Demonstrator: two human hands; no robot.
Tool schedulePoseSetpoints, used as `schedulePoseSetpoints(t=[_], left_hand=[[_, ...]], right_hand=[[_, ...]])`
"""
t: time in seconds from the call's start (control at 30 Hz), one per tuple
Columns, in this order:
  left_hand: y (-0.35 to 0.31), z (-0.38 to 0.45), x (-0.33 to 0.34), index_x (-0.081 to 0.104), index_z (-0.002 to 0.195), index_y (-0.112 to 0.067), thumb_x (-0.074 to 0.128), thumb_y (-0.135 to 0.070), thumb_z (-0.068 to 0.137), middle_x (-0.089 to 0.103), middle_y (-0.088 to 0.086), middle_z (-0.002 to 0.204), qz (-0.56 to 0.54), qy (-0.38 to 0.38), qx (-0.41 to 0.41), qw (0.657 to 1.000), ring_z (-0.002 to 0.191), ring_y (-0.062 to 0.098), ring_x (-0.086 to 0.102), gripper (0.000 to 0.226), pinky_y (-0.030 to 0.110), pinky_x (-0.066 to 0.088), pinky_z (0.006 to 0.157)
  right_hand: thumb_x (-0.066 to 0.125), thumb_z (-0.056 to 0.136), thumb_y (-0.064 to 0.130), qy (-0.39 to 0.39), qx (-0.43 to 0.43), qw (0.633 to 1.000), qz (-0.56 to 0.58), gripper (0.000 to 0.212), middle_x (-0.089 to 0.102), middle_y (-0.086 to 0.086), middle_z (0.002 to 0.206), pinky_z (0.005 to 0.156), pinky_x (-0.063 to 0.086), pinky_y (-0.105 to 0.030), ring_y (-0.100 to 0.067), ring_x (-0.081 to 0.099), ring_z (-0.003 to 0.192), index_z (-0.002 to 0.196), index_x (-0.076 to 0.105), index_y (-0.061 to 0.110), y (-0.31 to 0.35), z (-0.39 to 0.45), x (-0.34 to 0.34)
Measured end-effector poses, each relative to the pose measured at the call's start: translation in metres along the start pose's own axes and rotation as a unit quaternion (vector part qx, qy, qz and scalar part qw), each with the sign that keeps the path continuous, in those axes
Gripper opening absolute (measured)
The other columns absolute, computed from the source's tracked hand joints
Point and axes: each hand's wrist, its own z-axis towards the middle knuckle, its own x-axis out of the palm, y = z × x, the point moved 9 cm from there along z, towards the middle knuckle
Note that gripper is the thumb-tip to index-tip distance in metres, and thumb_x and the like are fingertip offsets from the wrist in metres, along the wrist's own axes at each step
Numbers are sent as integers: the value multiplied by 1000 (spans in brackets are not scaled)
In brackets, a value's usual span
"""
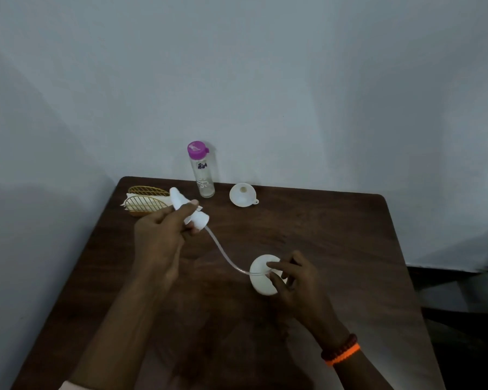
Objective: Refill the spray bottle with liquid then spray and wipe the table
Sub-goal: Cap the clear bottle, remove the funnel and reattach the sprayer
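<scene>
My left hand (159,237) holds the white spray head (190,212), lifted off the bottle and tilted over the table's left side. Its clear dip tube (226,258) curves down to the right, with its end at the mouth of the white spray bottle (261,278). My right hand (296,280) grips that bottle near its top, low over the middle of the dark wooden table (321,235). A clear glass bottle with a pink cap (202,171) stands at the table's far edge. A white funnel (242,194) lies to its right, wide end up.
A gold wire holder with white napkins (145,201) sits at the far left corner, just behind my left hand. A pale wall runs close behind the table. The table's right edge drops to a dark floor.
</scene>
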Motion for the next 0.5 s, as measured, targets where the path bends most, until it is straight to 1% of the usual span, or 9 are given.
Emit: schedulePoseSetpoints(t=[0.03,0.1,0.17,0.2,0.27,0.33,0.4,0.47,0.5], left_hand=[[-1,-3,8,74,92,-15,79,-14,84,72,5,99,11,1,13,1000,96,21,73,10,39,61,82],[-4,-8,21,73,109,-11,83,-18,80,74,-1,93,30,-7,33,999,90,19,76,31,42,64,82],[-8,-10,33,68,122,-11,88,-22,76,76,-3,87,35,-12,51,998,83,17,78,51,39,66,76],[-10,-10,38,66,125,-11,89,-23,75,77,0,90,37,-12,59,997,83,17,78,56,36,65,73],[-13,-12,50,60,132,-11,88,-24,76,77,9,103,44,-9,68,997,84,16,77,64,29,63,65],[-13,-14,62,54,138,-12,88,-23,77,76,12,107,35,-1,72,997,81,14,75,71,21,58,57],[-9,-17,75,50,140,-15,89,-23,76,76,11,107,12,12,72,997,85,16,76,75,21,58,58],[-1,-19,86,50,138,-18,90,-22,75,76,11,110,-6,21,75,997,91,20,77,75,26,61,64],[4,-22,90,51,136,-19,90,-21,74,76,10,110,-8,26,79,997,91,19,78,74,29,63,66]], right_hand=[[77,85,19,-12,7,1000,3,24,54,14,95,65,49,-14,-2,58,80,108,75,26,-5,1,-1],[77,85,20,-25,20,999,16,29,54,13,101,68,52,-17,-3,58,88,114,73,25,-13,2,-1],[77,86,24,-33,29,999,31,32,57,13,106,72,51,-16,-2,59,93,117,71,24,-19,3,1],[77,86,28,-32,35,998,39,33,59,13,110,74,51,-16,-1,59,96,118,71,24,-22,4,2],[77,84,36,-12,51,997,49,39,61,16,117,80,52,-16,1,59,103,121,67,27,-28,5,9],[79,81,38,6,68,996,60,43,62,19,121,85,51,-15,4,58,107,121,65,30,-35,5,18],[81,79,38,6,98,992,79,44,66,20,121,87,51,-19,1,60,109,120,66,34,-43,4,23],[82,78,37,-8,119,988,96,42,69,21,117,86,53,-22,0,62,107,117,69,35,-47,5,22],[83,77,36,-10,127,987,102,40,69,22,115,86,53,-21,1,63,106,115,70,36,-47,6,22]])
